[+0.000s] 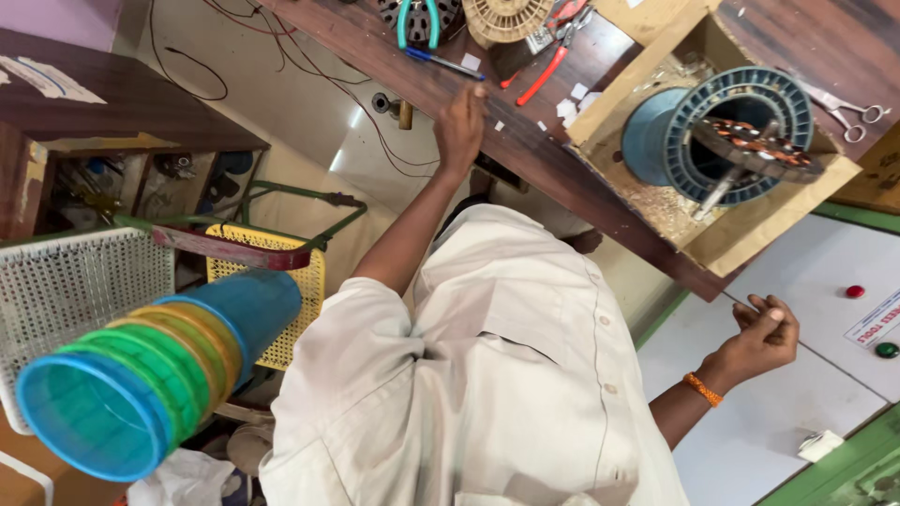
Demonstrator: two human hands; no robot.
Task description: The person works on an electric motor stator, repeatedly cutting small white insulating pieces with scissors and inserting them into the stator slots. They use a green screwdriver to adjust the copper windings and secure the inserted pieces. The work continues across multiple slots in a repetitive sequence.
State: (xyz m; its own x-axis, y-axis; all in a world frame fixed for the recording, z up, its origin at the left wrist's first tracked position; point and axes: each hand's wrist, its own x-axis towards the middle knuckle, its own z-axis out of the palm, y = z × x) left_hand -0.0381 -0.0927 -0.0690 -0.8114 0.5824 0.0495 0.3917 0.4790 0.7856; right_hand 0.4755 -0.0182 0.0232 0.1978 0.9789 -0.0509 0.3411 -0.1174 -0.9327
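Dark wooden bench (600,201) has the left hand (459,122) at its edge, grip unclear, near paper scraps (569,108) a careless brush might scatter, while the right hand (764,337) curls closed below it.

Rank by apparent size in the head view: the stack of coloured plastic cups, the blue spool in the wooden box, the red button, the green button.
1. Stack of coloured plastic cups, though it sits nearest the camera, so this is unsure.
2. Blue spool.
3-4. Red button and green button look alike; no ranking.
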